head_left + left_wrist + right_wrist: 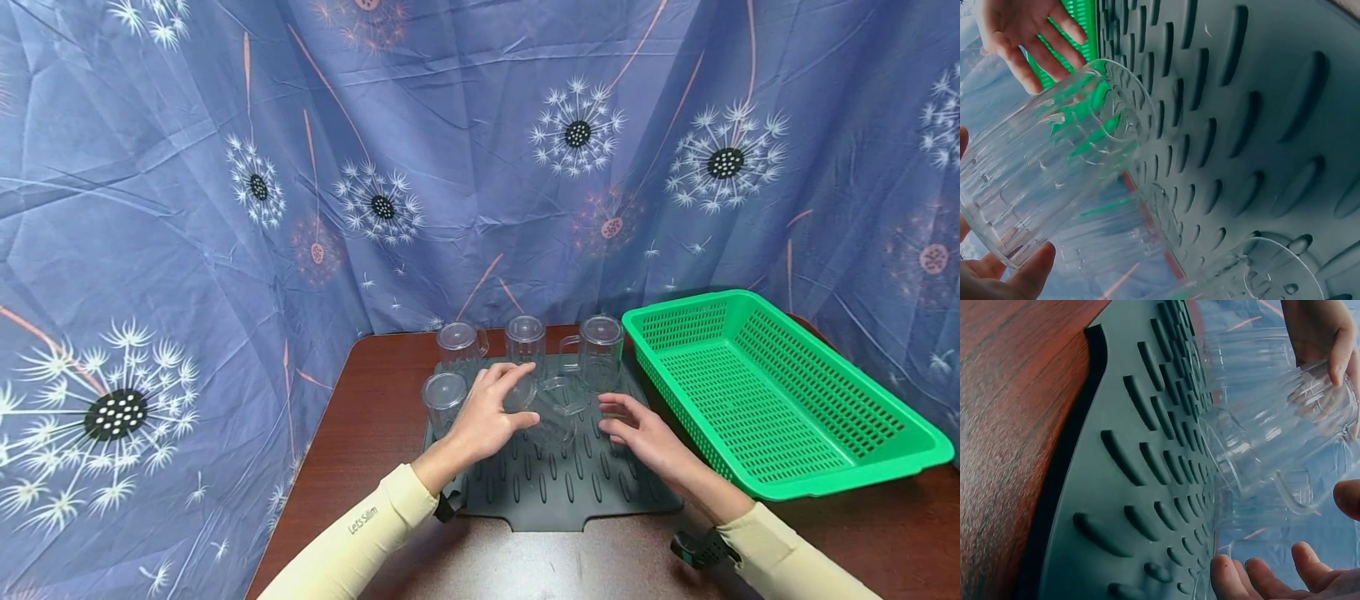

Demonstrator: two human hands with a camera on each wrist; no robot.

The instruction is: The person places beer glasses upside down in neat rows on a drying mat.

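Note:
My left hand point(487, 418) grips a clear glass mug point(1260, 434) near its base, thumb on one side and fingers on the other. The mug tilts over the dark ribbed drying mat point(543, 496), its open rim low and angled down. Whether the rim touches the mat I cannot tell. Its handle point(1300, 503) points towards my right hand point(643, 437), which is beside the mug with fingers relaxed and nothing held. Several other clear mugs stand upside down on the mat, among them a front left mug point(442, 393) and a back right mug point(602, 357).
A green plastic basket point(787, 489) with perforated walls stands at the right, close to the mat and my right forearm. Everything rests on a brown wooden table point(352, 417). A blue dandelion-print curtain point(480, 167) hangs behind and at the sides.

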